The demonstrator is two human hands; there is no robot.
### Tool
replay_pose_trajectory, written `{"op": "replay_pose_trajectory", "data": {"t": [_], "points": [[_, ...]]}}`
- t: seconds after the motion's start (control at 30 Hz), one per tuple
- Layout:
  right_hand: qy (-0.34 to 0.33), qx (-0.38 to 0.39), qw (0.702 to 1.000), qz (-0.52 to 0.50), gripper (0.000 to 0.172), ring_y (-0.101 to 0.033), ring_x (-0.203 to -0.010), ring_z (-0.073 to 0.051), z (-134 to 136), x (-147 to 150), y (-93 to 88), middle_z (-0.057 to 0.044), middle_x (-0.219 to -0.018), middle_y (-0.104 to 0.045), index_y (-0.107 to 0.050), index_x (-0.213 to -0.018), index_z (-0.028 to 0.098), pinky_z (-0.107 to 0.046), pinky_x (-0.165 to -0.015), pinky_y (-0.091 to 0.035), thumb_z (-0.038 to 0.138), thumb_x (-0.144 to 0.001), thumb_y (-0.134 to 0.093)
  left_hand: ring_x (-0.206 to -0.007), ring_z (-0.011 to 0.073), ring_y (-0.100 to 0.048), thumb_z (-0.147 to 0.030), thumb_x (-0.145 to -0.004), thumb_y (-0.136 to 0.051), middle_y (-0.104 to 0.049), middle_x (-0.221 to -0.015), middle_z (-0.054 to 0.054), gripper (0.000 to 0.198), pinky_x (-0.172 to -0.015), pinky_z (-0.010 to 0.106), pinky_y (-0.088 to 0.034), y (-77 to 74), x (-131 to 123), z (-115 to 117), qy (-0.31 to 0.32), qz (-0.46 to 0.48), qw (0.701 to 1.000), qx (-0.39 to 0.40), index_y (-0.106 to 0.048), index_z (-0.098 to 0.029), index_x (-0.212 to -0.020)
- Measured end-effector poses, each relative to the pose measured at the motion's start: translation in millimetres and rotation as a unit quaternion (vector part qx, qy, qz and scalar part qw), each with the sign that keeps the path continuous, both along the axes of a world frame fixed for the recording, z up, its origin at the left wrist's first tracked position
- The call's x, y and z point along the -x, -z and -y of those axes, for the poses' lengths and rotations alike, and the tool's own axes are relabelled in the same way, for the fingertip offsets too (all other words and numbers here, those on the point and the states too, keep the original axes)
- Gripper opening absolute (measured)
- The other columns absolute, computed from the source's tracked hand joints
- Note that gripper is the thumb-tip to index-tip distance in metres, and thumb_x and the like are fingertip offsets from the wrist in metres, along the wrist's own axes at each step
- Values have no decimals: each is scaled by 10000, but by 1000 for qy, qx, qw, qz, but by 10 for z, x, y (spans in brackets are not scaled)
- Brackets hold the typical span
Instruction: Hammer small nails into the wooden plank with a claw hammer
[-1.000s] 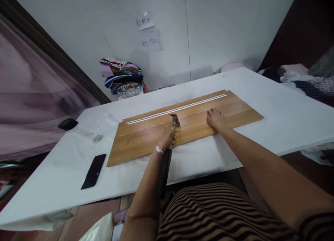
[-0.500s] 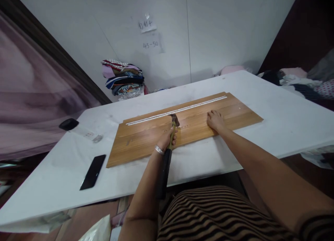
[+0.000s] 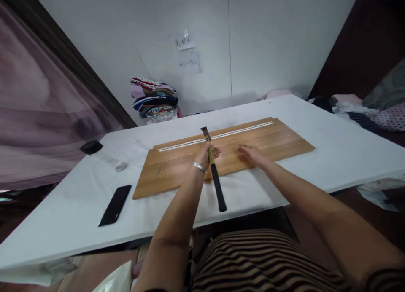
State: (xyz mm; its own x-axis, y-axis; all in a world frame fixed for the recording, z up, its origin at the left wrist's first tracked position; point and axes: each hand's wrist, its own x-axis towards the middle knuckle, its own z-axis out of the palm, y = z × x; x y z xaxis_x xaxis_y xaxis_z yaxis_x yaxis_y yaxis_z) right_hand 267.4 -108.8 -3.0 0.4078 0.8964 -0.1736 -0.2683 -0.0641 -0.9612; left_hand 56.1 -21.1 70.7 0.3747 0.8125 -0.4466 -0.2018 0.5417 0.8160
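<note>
Wood-grained board [image 3: 167,170] lies flat on the white-covered bench [image 3: 341,136], as seen in the head view. Two white strips [image 3: 240,130] run along its far side; a row of small dark marks [image 3: 228,154] is near its middle. The left hand [image 3: 209,155] grips the hammer [image 3: 214,174] by the shaft just below the head, with some fingers extended past it. Compared with half a second ago, the hammer has rotated: its black handle end now points toward the lower right instead of the lower left, and its head now overlaps the strips. The right hand [image 3: 251,156] has shifted left from its former position on the board to beside the marks. Its fingers are extended and loosely open, with no object visible in them; contact with the board cannot be determined. The black phone [image 3: 115,205] remains left of the board.
</note>
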Motion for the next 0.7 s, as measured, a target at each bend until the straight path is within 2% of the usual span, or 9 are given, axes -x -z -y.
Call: {"op": "replay_pose_trajectory", "data": {"t": [0.1, 0.13, 0.23, 0.3, 0.37, 0.43, 0.53, 0.63, 0.7], "points": [[-193, 24, 973, -121, 291, -757, -821, -222, 146, 553, -100, -98, -895, -789, -708, -1000, 201, -363, -743, -617, 482, -957, -648, -575, 121, -660, -434, -1024, -546, -665, -690, 0, 266, -607, 221, -525, 75, -174, 154, 34, -31, 999, -17, -608, -181, -969], [-217, 23, 966, -136, 333, -749, -775, -212, 189, 693, -140, -91, -857, -780, -701, -976, 199, -340, -698, -613, 522, -967, -624, -513, 122, -606, -446, -1033, -503, -629, -634, -7, 304, -555, 229, -502, 106, -230, 218, 62, -54, 996, -25, -626, -177, -962], [-199, 18, 971, -128, 392, -615, -513, -143, 278, 904, -247, -22, -670, -685, -627, -828, 203, -264, -488, -535, 580, -930, -653, -409, 134, -467, -489, -1062, -329, -513, -510, -14, 502, -468, 263, -438, 201, -370, 396, 161, -131, 975, -84, -684, -155, -945], [-162, 5, 982, -94, 428, -483, -393, -93, 313, 893, -293, 39, -571, -578, -559, -759, 213, -222, -373, -428, 592, -861, -728, -418, 124, -457, -462, -1056, -359, -555, -540, 2, 485, -489, 265, -442, 250, -400, 462, 169, -142, 968, -118, -706, -146, -930], [-145, -2, 988, -59, 463, -406, -345, -66, 348, 812, -320, 82, -531, -496, -514, -739, 221, -201, -320, -345, 587, -791, -792, -528, 127, -571, -438, -1033, -453, -676, -672, 37, 404, -600, 266, -507, 276, -342, 460, 162, -143, 966, -143, -721, -155, -927], [-164, 18, 986, -38, 456, -378, -328, -56, 392, 710, -335, 104, -522, -459, -510, -757, 223, -194, -302, -306, 553, -750, -825, -793, 172, -711, -420, -1005, -529, -776, -897, 76, 331, -799, 296, -558, 281, -181, 384, 153, -163, 959, -171, -740, -173, -945], [-198, 53, 978, -35, 383, -369, -326, -58, 451, 609, -337, 118, -524, -436, -555, -832, 216, -197, -297, -292, 486, -758, -815, -1230, 280, -669, -355, -972, -571, -765, -1244, 134, 275, -1097, 389, -474, 284, 181, 178, 105, -272, 930, -224, -767, -175, -1041], [-199, 75, 975, -61, 341, -359, -331, -59, 451, 614, -305, 121, -530, -428, -571, -880, 212, -196, -300, -285, 463, -786, -782, -1417, 305, -547, -358, -1014, -469, -666, -1449, 165, 411, -1223, 460, -361, 367, 508, -15, 85, -519, 784, -330, -719, -168, -1278], [-194, 83, 974, -79, 326, -345, -330, -57, 420, 649, -261, 121, -531, -422, -557, -877, 217, -193, -300, -272, 457, -800, -765, -1542, 309, -396, -382, -1028, -422, -525, -1604, 165, 512, -1282, 514, -257, 483, 632, -86, 83, -611, 698, -364, -619, -164, -1448]]}}
